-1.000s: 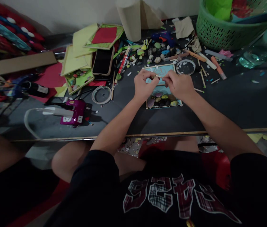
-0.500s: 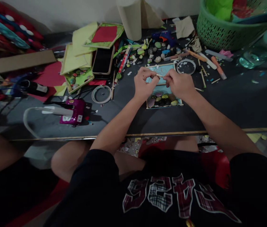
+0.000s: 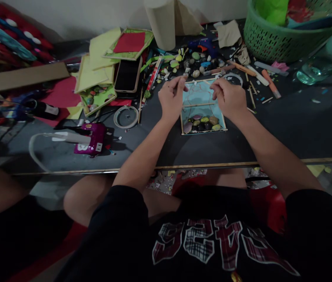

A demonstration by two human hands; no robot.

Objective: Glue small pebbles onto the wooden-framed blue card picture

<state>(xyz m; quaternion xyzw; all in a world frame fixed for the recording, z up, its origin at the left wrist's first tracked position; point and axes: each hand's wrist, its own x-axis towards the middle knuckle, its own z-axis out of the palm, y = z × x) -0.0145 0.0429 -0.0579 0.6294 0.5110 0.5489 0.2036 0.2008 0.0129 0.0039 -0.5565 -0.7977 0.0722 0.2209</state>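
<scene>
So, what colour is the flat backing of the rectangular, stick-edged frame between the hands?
Light blue; the flat backing shows best in the head view.

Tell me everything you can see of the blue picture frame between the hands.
The blue picture frame is a four-sided, light-blue panel edged in what looks like thin, pale wood. A similar crossbar divides it. Faint looping lines show on the far part; smooth stones, dark, yellowish, brown and purplish, crowd the near edge. It lies flat on the dark table. The left hand and right hand flank its far part; contact is unclear.
</scene>
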